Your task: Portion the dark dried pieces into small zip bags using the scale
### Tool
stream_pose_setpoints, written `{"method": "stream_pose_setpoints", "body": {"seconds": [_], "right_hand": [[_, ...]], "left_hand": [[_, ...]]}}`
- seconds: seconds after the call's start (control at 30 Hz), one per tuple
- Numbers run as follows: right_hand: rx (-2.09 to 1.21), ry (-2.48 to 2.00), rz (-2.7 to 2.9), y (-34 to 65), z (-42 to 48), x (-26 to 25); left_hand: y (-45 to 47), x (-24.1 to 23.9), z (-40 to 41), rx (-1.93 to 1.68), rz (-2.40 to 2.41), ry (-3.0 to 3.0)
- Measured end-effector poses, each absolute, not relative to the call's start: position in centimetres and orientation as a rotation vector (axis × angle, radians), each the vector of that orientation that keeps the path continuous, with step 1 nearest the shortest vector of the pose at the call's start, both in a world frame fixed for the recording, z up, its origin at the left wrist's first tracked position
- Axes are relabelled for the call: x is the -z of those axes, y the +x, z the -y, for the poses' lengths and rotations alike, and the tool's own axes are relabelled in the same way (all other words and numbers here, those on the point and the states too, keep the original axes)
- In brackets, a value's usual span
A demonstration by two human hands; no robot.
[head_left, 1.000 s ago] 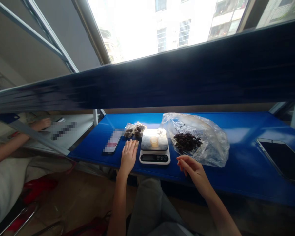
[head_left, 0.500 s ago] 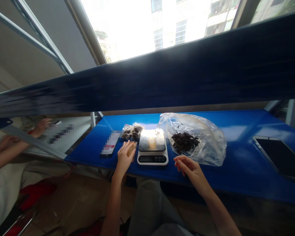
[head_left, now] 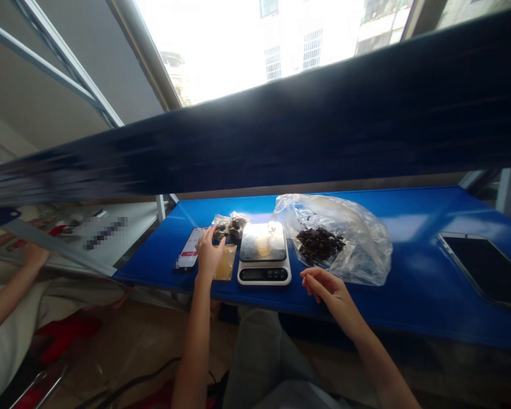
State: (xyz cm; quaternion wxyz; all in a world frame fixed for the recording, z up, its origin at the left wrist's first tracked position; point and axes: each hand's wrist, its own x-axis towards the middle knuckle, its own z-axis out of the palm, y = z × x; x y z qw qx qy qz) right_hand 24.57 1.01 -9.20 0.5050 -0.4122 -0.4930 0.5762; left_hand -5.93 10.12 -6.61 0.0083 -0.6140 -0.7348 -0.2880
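Observation:
My left hand (head_left: 208, 253) is open, thumb apart from the fingers, between a lit phone (head_left: 188, 255) and a flat yellowish packet (head_left: 225, 264). Its fingertips are close to small clear bags of dark dried pieces (head_left: 235, 228); whether they touch these is unclear. On the white kitchen scale (head_left: 264, 275) stands a small pale cup (head_left: 262, 246). My right hand (head_left: 326, 286) hovers at the table's front with fingers curled together, and nothing shows in them. Just beyond it, a large clear plastic bag (head_left: 366, 250) lies spread with dark dried pieces (head_left: 321, 244) at its mouth.
A large dark-screened phone or tablet (head_left: 485, 267) lies on the right of the blue table (head_left: 413, 289). A dark blue shelf edge (head_left: 255, 142) crosses above. At the left, another person's hand (head_left: 36, 255) is over a white table (head_left: 132, 227).
My left hand has moved left and slightly away from me, off the yellowish packet, which now shows fully. My right hand stays put. The other person's hands have shifted left.

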Motion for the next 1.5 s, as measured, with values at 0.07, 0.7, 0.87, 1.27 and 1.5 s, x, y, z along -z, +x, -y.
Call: {"method": "stream_pose_setpoints", "body": {"seconds": [0.07, 0.7, 0.87, 1.27, 1.5], "right_hand": [[-1.392, -0.995, 1.197, 24.6, -1.1, 9.0], [-1.383, -1.011, 1.229, 24.5, -1.1, 8.5], [-1.397, -1.001, 1.2, 24.4, -1.1, 8.4], [-1.36, -1.012, 1.225, 24.4, -0.9, 8.3], [-1.351, -0.991, 1.254, 24.7, -0.6, 8.3]], "left_hand": [[-6.0, 6.6, -11.3, 0.813, 2.365, -1.91], [-7.2, 6.0, -12.7, 0.815, 2.263, -1.972], [-6.9, 5.6, -12.6, 0.888, 2.233, -1.942], [-2.6, 2.2, -5.5, 1.835, 1.968, -1.583], [4.6, 3.2, 1.5, 2.449, 2.237, -1.481]]}}
